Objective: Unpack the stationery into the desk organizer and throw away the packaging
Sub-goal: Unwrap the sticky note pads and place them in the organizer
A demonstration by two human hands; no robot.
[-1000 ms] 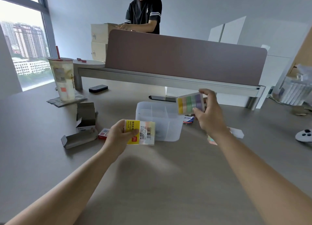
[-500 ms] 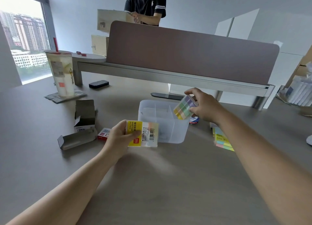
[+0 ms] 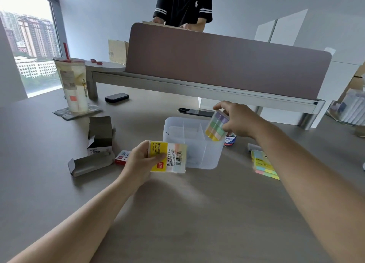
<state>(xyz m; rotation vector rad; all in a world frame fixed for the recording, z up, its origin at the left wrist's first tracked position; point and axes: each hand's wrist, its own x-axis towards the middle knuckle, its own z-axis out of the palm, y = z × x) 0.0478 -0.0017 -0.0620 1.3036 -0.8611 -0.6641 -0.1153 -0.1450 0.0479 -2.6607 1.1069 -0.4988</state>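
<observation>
One index-tab block, centre frame: light, stiff, likely slick; right hand pinches its top edges above organizer. Left hand grasps emptied wrapper.

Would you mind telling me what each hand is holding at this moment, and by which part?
The right hand pinches the pastel index tabs by their upper end. The left hand grips the yellow packaging by its left edge.
</observation>
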